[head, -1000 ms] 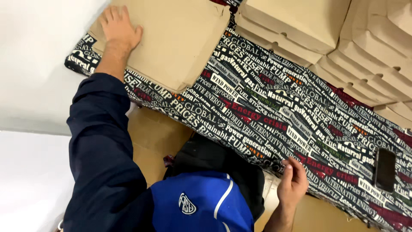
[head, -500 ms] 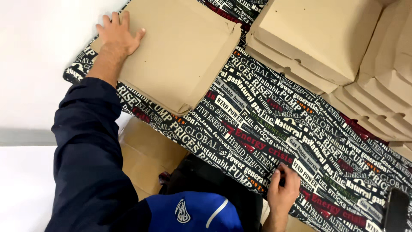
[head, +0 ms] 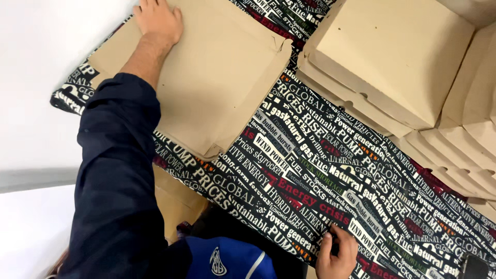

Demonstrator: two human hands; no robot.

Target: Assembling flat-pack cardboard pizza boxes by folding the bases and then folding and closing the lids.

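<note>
My left hand point(head: 159, 20) lies flat, fingers spread, on top of a folded brown cardboard box point(head: 217, 88) at the left end of a table covered with a black cloth printed in lettering point(head: 330, 165). My left arm wears a dark blue sleeve. My right hand point(head: 337, 253) rests at the near edge of the table, fingers curled against the cloth, holding nothing that I can see.
Stacks of folded cardboard boxes point(head: 392, 62) fill the far right of the table. A dark phone-like object point(head: 473, 267) lies at the right bottom corner. More cardboard point(head: 173, 201) sits under the table. A white wall point(head: 46, 62) is at the left.
The view has shifted down and closer. My left hand stays on the box; my right hand has slid toward the table's near edge.
</note>
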